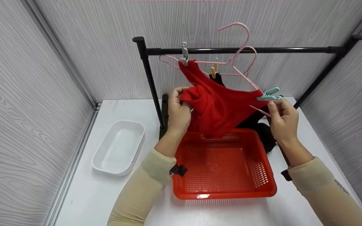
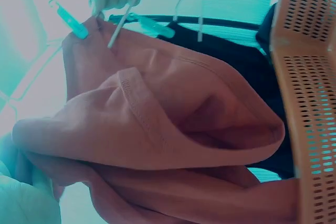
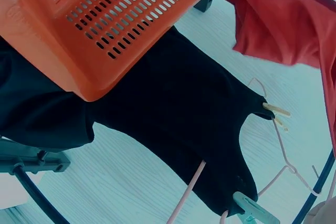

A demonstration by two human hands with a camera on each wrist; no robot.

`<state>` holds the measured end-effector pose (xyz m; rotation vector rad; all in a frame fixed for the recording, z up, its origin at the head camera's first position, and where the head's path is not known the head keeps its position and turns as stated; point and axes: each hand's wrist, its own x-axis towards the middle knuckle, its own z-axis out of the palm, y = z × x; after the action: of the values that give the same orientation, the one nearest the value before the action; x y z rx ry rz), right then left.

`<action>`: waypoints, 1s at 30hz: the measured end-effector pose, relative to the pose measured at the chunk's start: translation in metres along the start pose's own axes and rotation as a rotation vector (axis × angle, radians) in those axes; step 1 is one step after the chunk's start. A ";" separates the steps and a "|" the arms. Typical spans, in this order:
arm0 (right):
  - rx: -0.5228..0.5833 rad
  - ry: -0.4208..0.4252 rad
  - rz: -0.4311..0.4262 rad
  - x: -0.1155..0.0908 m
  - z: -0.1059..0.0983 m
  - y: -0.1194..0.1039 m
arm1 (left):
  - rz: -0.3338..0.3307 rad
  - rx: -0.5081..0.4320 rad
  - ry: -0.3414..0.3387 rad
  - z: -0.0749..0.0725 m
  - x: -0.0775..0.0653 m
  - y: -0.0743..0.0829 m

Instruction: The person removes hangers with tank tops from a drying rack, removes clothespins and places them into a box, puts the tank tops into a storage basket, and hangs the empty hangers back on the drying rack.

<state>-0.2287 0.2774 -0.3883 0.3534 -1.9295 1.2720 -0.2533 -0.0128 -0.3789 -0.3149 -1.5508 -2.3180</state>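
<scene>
A red sleeveless top (image 1: 228, 100) hangs on a pink hanger (image 1: 214, 62) in front of the rack. A grey clothespin (image 1: 184, 55) clips one strap, a teal clothespin (image 1: 270, 95) the other. My left hand (image 1: 180, 113) grips a gathered bunch of the red cloth, its fingers partly hidden by folds. Beside the teal clothespin, my right hand (image 1: 284, 119) pinches the hanger's end at the strap corner. A thin pink rod juts from those fingers across the cloth. Behind hangs a black garment (image 3: 173, 114) on another pink hanger, with yellow and teal clothespins.
The black rack's bar (image 1: 294, 50) spans the back. Below the red top stands a red perforated basket (image 1: 225, 195). A white tray (image 1: 118, 172) lies on the white table (image 1: 83, 194) at the left. Patterned panels enclose the sides and back.
</scene>
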 end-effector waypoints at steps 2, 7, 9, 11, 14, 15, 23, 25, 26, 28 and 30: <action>-0.005 0.003 0.006 0.001 -0.001 -0.001 | -0.044 0.025 -0.011 -0.003 -0.003 -0.006; 0.001 -0.009 0.012 0.002 -0.002 -0.026 | -0.146 0.113 -0.071 -0.017 -0.009 -0.027; 0.004 -0.021 0.013 0.002 -0.002 -0.036 | -0.172 0.173 -0.103 -0.023 -0.011 -0.036; 0.002 -0.031 0.014 0.001 -0.002 -0.037 | -0.202 0.238 -0.146 -0.029 -0.013 -0.045; 0.006 -0.049 0.013 0.000 -0.003 -0.038 | -0.274 0.317 -0.217 -0.038 -0.015 -0.057; 0.004 -0.054 0.010 0.000 -0.003 -0.037 | -0.303 0.336 -0.242 -0.041 -0.016 -0.061; -0.003 -0.067 0.011 -0.002 -0.004 -0.036 | -0.389 0.504 -0.336 -0.069 -0.017 -0.087; -0.008 -0.065 0.010 -0.003 -0.005 -0.035 | -0.378 0.558 -0.330 -0.076 -0.016 -0.092; -0.008 -0.062 0.009 -0.003 -0.005 -0.034 | -0.373 0.588 -0.326 -0.079 -0.016 -0.094; -0.010 -0.059 0.005 -0.004 -0.006 -0.031 | -0.346 0.679 -0.325 -0.085 -0.015 -0.098; -0.012 -0.053 0.003 -0.004 -0.006 -0.023 | -0.288 0.781 -0.328 -0.088 -0.014 -0.103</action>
<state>-0.2093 0.2717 -0.3754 0.3815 -1.9824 1.2637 -0.2804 -0.0557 -0.5055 -0.2849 -2.6539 -1.6870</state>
